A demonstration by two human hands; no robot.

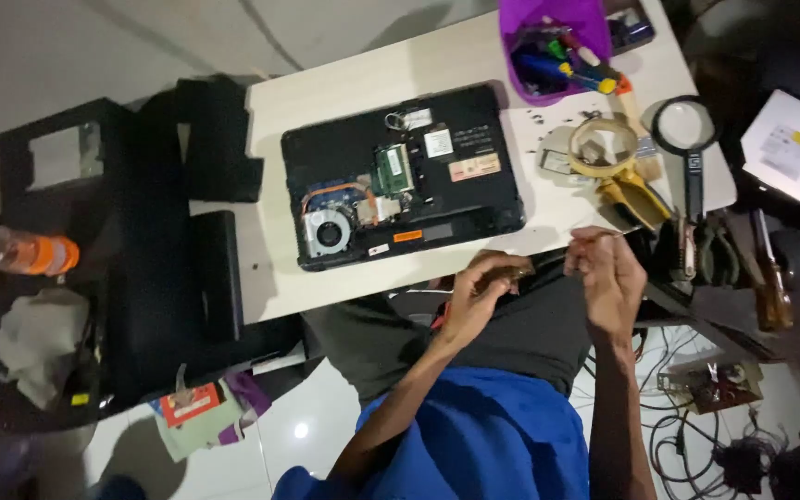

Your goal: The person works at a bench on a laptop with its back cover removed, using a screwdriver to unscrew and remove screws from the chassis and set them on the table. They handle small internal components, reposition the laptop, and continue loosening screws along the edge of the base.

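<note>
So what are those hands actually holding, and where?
The left hand pinches a small brownish flat piece by its edge. Whether the right hand holds anything cannot be told.

A: Any labels on the laptop (402,176)?

B: Several, on its opened underside. A white square sticker (437,143) sits near the top middle, a pale pink oblong label (474,167) lies just right and below it, and a small orange strip (407,236) sits near the lower edge. A tiny white sticker (379,249) lies left of that strip.

A: Anything off the table?

B: A white box (793,146) at the far right, with a grey label and a yellow patch. On the floor at lower left lies a red and white packet (189,404). At the left edge, a bottle (13,251) wears an orange band.
</note>
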